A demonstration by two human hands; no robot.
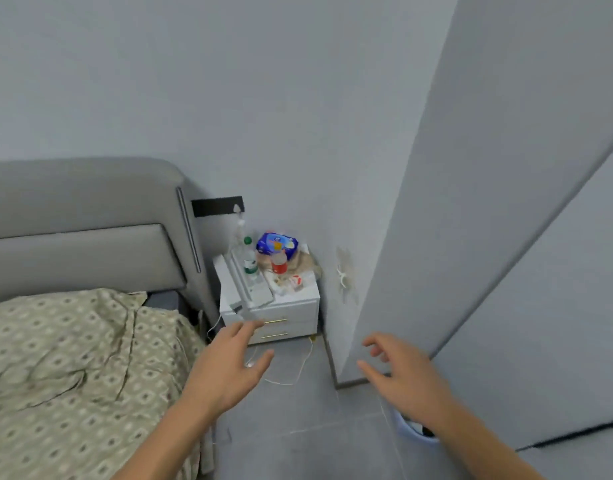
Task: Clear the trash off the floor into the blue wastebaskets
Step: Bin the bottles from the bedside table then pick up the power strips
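Observation:
Both my hands reach forward over the grey tiled floor (298, 438) and hold nothing. My left hand (234, 362) is open with fingers spread, just in front of the white nightstand's drawers. My right hand (398, 370) is open with loosely bent fingers, near the foot of the wall corner. A blue wastebasket (414, 433) shows only as a rim under my right forearm, beside the wall. A thin white cable (298, 370) lies looped on the floor by the nightstand. No other trash on the floor is plain to see.
The white nightstand (287, 310) in the corner carries bottles, a blue packet (276, 243) and wrappers. A bed with a patterned cover (73, 358) and grey headboard (83, 220) fills the left. A grey wall or door panel (488, 237) closes the right side.

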